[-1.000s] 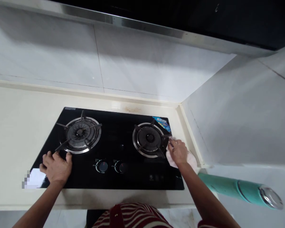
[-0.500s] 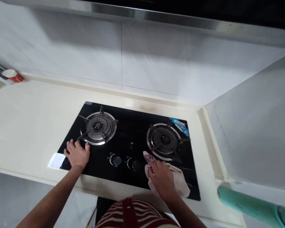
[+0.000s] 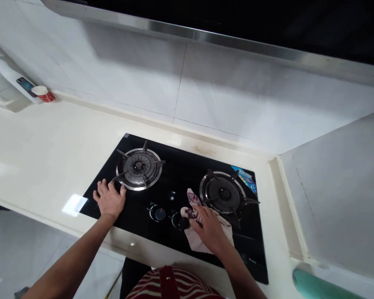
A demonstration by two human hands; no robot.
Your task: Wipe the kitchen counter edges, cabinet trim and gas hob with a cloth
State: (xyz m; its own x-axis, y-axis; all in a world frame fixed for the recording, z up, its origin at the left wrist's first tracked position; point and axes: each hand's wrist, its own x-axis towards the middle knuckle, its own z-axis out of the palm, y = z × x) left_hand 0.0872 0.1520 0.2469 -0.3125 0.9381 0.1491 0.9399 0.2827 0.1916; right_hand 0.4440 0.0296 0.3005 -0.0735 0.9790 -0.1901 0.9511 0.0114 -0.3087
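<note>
A black glass gas stove (image 3: 177, 178) with two burners is set in the counter. My left hand (image 3: 110, 200) lies with its fingers spread on the glass at the front left, just below the left burner (image 3: 139, 167). With my right hand (image 3: 210, 229) I grip and press a pale cloth (image 3: 197, 243) with purple markings onto the glass. The cloth lies in front of the right burner (image 3: 224, 193), its left edge beside the right knob (image 3: 183, 223). The left knob (image 3: 160, 214) shows fully. My right palm hides part of the cloth.
A cream counter (image 3: 65, 141) surrounds the stove. A red and white cup (image 3: 44, 94) and a white bottle (image 3: 12, 77) stand at the back left. A range hood (image 3: 205, 35) hangs overhead. A green cylindrical object (image 3: 321, 286) is at the lower right.
My right hand has slid the cloth left across the glass, up to the right knob. My left hand keeps its place on the stove. The camera view has shifted a little.
</note>
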